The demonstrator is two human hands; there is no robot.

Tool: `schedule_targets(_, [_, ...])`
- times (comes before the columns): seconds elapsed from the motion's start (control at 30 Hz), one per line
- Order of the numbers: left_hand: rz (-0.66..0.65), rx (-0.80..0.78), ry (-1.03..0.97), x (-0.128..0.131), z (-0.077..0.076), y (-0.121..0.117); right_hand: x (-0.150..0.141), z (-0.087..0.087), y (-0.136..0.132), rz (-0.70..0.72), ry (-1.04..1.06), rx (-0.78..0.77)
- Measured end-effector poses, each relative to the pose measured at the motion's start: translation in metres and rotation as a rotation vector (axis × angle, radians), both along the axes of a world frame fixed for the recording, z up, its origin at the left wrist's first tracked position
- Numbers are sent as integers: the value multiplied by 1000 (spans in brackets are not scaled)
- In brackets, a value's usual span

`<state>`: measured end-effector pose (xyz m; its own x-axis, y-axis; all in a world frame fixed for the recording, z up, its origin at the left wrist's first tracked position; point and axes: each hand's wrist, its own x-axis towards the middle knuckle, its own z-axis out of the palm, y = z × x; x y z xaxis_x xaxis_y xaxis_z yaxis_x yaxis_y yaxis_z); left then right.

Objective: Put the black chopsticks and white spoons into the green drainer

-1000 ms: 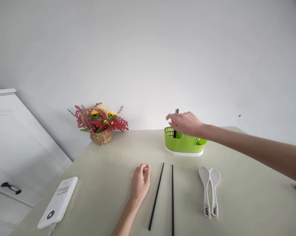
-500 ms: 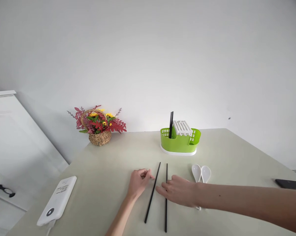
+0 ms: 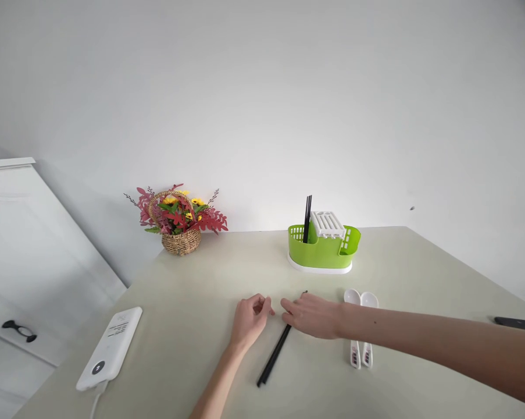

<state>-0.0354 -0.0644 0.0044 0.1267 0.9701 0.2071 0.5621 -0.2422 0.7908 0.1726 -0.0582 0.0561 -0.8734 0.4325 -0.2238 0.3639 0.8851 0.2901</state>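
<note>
Two black chopsticks (image 3: 276, 355) lie side by side on the table, slanting away from me, their lower ends almost touching. My right hand (image 3: 312, 315) reaches across them from the right. It is closed on their upper part and hides that stretch; only a short tip shows beyond the knuckles. Just left of the chopsticks, my left hand (image 3: 250, 320) rests with loosely curled fingers, a gap at the thumb and nothing in it. Two white spoons (image 3: 367, 352) lie beside each other under my right forearm, which covers their middles.
Toward the wall stands a green cutlery holder (image 3: 321, 256) with a white slotted top and several upright black chopsticks (image 3: 307, 221). A flower basket (image 3: 181, 241) is at the back left, a white cabled device (image 3: 109, 349) at the left, a dark phone (image 3: 517, 323) at the right edge.
The two chopsticks, apart before, now lie together at one slant. My right hand has shifted slightly up over them. The spoons now lie more parallel, and the view has shifted a little.
</note>
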Motion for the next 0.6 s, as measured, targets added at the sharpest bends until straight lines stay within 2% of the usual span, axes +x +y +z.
schedule_targets(0.2, [-83,34,43,0,2,-1,2,-2,8,35,70,-10])
schedule_targets(0.4, [-205,134,137,2,7,-7,8,-8,13,114,119,88])
schedule_targets(0.5, [-254,168,137,3,8,-10,11,-10,17,75,101,67])
schedule_targets(0.6, [-287,188,159,3,10,-12,13,-4,24,6,43,23])
